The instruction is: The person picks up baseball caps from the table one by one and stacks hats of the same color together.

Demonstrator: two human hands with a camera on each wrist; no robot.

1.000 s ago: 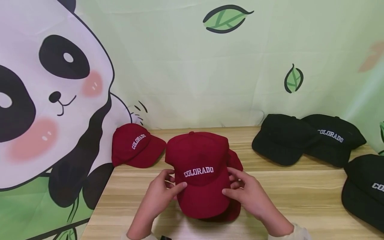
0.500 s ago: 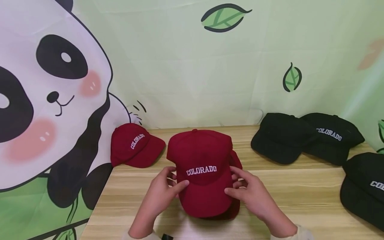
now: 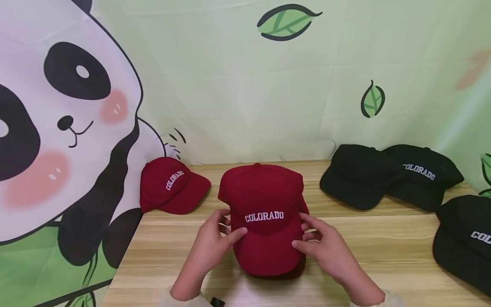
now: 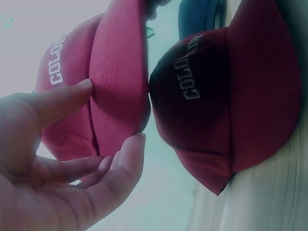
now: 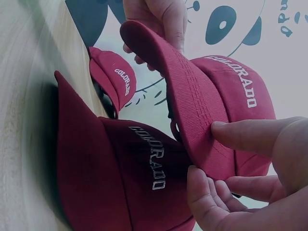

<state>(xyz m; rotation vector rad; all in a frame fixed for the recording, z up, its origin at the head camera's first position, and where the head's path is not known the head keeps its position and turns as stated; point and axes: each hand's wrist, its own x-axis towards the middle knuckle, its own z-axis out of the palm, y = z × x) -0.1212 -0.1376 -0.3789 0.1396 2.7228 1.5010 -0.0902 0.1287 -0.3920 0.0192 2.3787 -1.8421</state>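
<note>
Both hands hold up a red baseball cap [image 3: 264, 192] with COLORADO in white across its front, its brim toward me. My left hand [image 3: 212, 238] pinches the left side where brim meets crown, thumb on top and fingers underneath. On the opposite side, my right hand [image 3: 326, 245] grips in the same way. Directly below, a second red cap [image 4: 207, 115] rests on the table, mostly hidden in the head view. The right wrist view shows the held cap's brim just above this lower cap's crown, with the two very close; whether they touch I cannot tell.
Another red cap [image 3: 172, 185] sits at the table's back left. Two black caps [image 3: 360, 179] overlap at the back right, and a further black cap [image 3: 464, 243] is cut off by the right edge. A panda-print cloth [image 3: 230, 85] hangs behind the wooden table [image 3: 153, 256].
The held red cap and both hands have shifted slightly to the right, and the cap now covers more of the red cap beneath it. The grip looks the same.
</note>
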